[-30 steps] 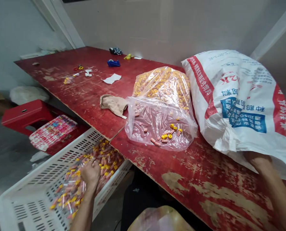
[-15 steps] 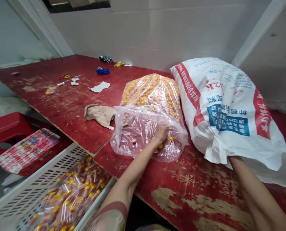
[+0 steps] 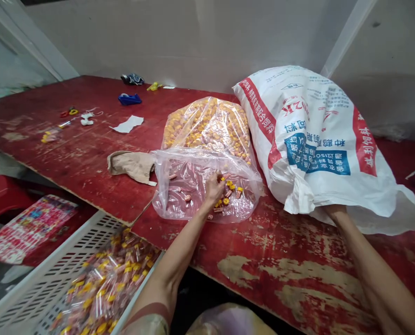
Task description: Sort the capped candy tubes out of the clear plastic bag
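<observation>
- Left hand [image 3: 215,188]: fingers curled at yellow-capped tubes [image 3: 239,192] on clear bag [image 3: 174,204], near bench [image 3: 256,244] front edge; hold unclear.
- Right hand: hidden inside white sack [image 3: 319,135]; cannot tell its state.

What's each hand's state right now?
Left hand: fingers curled by yellow-capped pieces; whether it holds one can't be told.
Right hand: hidden in white sack; grip can't be told.

The big white sack [image 3: 333,107] says "2K" in red, "饲料" in blue, and "ISO" on a blue patch [image 3: 342,168].
</observation>
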